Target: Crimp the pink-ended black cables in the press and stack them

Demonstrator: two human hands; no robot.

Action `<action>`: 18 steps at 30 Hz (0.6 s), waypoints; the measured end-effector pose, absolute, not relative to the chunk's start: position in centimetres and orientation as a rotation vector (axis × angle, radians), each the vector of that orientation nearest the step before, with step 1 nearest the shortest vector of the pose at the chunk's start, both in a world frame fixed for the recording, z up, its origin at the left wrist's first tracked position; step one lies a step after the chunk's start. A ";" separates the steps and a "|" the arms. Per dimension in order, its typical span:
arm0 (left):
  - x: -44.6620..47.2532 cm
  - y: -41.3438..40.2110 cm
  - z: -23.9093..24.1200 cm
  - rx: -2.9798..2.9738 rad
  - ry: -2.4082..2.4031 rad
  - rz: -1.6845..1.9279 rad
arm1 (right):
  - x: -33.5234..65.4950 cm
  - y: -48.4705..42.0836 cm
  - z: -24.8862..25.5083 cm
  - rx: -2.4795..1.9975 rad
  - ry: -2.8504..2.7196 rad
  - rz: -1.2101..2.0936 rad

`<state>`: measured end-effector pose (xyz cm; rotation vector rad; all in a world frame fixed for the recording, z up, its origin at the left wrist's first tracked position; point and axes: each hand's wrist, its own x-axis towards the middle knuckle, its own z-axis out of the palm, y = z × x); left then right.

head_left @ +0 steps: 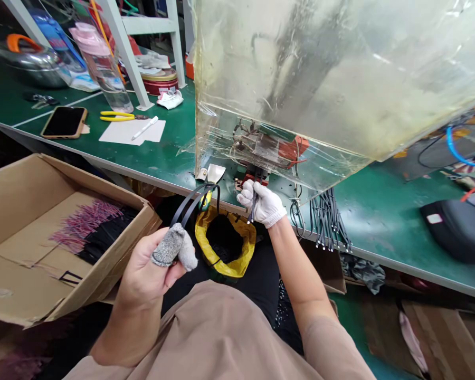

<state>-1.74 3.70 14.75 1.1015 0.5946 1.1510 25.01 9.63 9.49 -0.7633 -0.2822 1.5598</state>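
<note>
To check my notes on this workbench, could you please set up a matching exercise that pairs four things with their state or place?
Things:
1. The left hand
2. The right hand
3. The smartphone
4. The cardboard box

States and places:
A. Contains pink-tipped wires
B. Wears a white glove and holds a black cable
C. Wears a grey knitted finger cover
D. Lies in a tan case on the green bench

Pairs: 1-C, 2-B, 3-D, 4-A

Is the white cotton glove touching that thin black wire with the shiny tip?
Touching: the head view shows the white cotton glove closed around the thin black wire.
</note>
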 end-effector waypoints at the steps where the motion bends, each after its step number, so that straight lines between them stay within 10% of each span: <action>1: -1.7 3.7 14.8 1.098 0.607 1.144 | 25.0 9.7 9.6 -0.757 -0.291 1.558; 18: -2.2 3.3 14.4 1.086 0.626 1.136 | 24.7 10.6 10.6 -0.809 -0.195 1.482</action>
